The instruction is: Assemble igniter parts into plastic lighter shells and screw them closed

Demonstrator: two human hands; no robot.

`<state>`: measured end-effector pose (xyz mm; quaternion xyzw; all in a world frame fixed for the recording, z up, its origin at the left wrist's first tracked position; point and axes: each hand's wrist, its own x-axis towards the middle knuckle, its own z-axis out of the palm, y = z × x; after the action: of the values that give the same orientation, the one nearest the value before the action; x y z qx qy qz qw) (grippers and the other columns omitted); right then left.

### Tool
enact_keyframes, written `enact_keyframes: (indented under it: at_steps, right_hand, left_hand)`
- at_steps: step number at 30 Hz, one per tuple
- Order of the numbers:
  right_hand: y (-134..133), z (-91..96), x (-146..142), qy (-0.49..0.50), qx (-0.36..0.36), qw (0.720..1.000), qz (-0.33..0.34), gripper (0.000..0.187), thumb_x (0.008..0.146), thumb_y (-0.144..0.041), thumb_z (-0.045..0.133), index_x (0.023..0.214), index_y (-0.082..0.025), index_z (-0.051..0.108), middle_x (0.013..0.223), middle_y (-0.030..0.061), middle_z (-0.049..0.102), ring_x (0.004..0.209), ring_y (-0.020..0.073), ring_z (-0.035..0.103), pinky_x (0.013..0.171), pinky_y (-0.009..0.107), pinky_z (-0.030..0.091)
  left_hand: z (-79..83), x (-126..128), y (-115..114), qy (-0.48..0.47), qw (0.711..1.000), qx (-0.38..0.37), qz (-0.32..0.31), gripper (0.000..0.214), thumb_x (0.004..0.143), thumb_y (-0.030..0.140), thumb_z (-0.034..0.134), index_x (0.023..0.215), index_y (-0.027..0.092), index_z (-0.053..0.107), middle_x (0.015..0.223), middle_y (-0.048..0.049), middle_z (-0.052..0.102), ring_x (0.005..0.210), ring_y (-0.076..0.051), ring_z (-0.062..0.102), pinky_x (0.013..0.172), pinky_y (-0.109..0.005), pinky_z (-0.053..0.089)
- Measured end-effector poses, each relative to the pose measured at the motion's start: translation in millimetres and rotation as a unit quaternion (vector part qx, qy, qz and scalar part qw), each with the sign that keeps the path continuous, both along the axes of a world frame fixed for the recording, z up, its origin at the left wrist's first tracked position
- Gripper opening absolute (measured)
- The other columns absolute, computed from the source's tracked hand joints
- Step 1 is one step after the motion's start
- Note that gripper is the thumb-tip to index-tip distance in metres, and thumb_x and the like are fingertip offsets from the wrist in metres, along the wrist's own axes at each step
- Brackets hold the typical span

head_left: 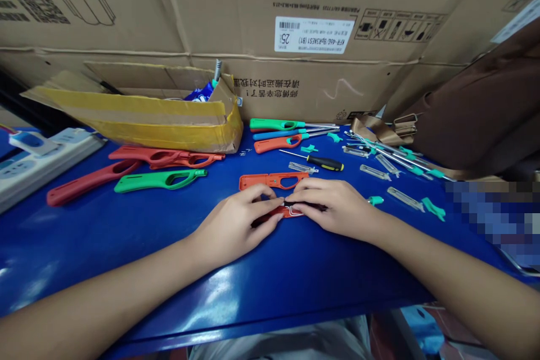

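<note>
My left hand [242, 216] is closed on the near orange lighter shell half [291, 214], which lies low over the blue table. White wires show inside that half. My right hand [337, 208] pinches a small black part [289, 203] at the shell's upper edge; the fingers hide much of it. Just beyond my fingers lies the other orange shell half [270, 180], its hollow side up. A teal nozzle piece [375, 200] shows past my right hand. Farther back are a black and yellow screwdriver [323, 162] and a clear fuel tank [301, 167].
Red shells [93, 181] and a green shell [160, 180] lie left, near a power strip [50, 163] and a taped cardboard box [169, 124]. Whole lighters [276, 143] lie at the back. Metal rods [392, 154], clear tanks [405, 199] and teal triggers [433, 208] are scattered right.
</note>
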<state>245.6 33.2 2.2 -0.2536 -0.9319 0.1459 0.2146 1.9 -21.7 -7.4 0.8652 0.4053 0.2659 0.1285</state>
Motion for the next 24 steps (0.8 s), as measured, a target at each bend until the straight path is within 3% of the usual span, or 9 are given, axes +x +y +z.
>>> enact_keyframes:
  at_steps: [7,13,24]
  right_hand:
    - [0.4,-0.4,1.7,0.022,0.006,1.0,0.005,0.02,0.098,-0.017,0.059,0.109,-0.02,0.075,0.104,0.0055,0.075,0.091,0.0162,0.071,0.079,0.026,0.055]
    - [0.5,-2.3,0.8,0.024,0.011,1.0,0.011,0.022,0.098,-0.015,0.058,0.102,-0.021,0.078,0.096,0.0043,0.075,0.082,0.0139,0.07,0.073,0.024,0.053]
    - [1.9,-1.2,2.3,0.027,0.023,0.999,0.004,0.02,0.096,-0.013,0.059,0.099,-0.02,0.078,0.096,0.0035,0.076,0.087,0.0148,0.071,0.076,0.024,0.053]
  left_hand:
    - [3.7,1.6,-1.1,0.097,0.994,0.054,-0.013,0.029,0.103,0.027,0.051,0.122,0.016,0.069,0.112,-0.0102,0.068,0.093,-0.022,0.071,0.08,-0.035,0.061]
    - [2.8,1.9,-0.7,0.087,0.995,0.051,-0.016,0.028,0.102,0.025,0.052,0.122,0.015,0.069,0.112,-0.0106,0.068,0.094,-0.023,0.071,0.081,-0.035,0.061]
    - [-0.9,0.9,-0.1,0.049,0.998,0.046,-0.021,0.03,0.101,0.022,0.056,0.129,0.017,0.065,0.115,-0.0099,0.07,0.1,-0.022,0.071,0.085,-0.034,0.06]
